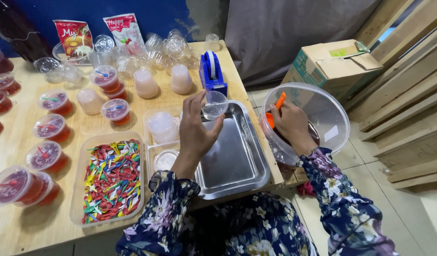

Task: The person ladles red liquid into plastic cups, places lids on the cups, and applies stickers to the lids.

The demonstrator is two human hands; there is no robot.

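So at the far edge of the desk (33, 223) two flat pouches lean on the blue wall: a red pouch (72, 38) with a dessert picture on the left and a white-and-pink pouch (125, 29) just right of it. A brown cardboard box (333, 64) with a teal side and a green sticker sits on the floor to the right.

Counts: I see around ten sealed cups of red jelly (115, 111) along the left part of the desk, each with a tiny spoon under the lid, plus three pale pink upside-down cups (145, 83). A heap of empty clear cups (168, 47) lies at the back, too jumbled to count. One blue tape dispenser (212, 72) too.

Containers: a clear tray (78, 189) is full of multicoloured little spoons, and a steel tray (237, 161) sits beside it.

The left hand (197, 130) pinches a small clear cup (214, 105) at its rim, held above the steel tray. The right hand (290, 124) is closed around an orange scoop (275, 109) inside a big clear bowl (330, 111) with reddish liquid at the bottom.
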